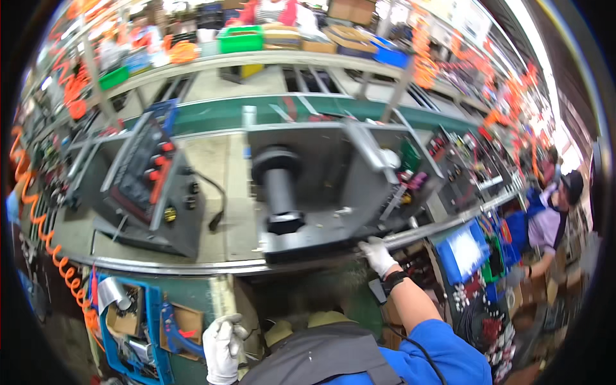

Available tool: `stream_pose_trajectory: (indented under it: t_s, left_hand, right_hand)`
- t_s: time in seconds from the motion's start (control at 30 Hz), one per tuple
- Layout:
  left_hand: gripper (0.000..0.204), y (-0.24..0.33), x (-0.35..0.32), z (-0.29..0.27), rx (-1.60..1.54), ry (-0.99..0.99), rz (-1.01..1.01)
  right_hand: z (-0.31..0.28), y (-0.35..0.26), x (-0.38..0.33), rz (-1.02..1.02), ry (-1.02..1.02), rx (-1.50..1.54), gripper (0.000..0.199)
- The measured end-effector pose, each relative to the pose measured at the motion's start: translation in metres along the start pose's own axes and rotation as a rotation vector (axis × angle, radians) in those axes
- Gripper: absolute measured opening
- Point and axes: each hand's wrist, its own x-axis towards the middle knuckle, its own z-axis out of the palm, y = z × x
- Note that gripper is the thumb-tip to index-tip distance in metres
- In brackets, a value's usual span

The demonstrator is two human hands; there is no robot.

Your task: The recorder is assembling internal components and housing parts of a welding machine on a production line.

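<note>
factory assembly line, conveyor belt (212,115), parts bins (240,40), coiled air hoses (38,212)

A dark control unit with red buttons (151,183) is sitting on the left of the green conveyor (212,115). An orange coiled hose (38,218) is hanging down the left edge. A green bin (240,40) is resting on the far shelf. At right, another person (552,212) is standing, possibly bending over blue crates (462,251).
</note>
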Motion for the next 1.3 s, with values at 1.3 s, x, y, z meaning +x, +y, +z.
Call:
stream_pose_trajectory:
  t_s: [1.3]
  left_hand:
    - [0.054,-0.119,0.122,0.281,0.305,-0.657,-0.206]
  right_hand:
    - [-0.251,0.117,-0.149,-0.139,0.580,-0.252,0.019]
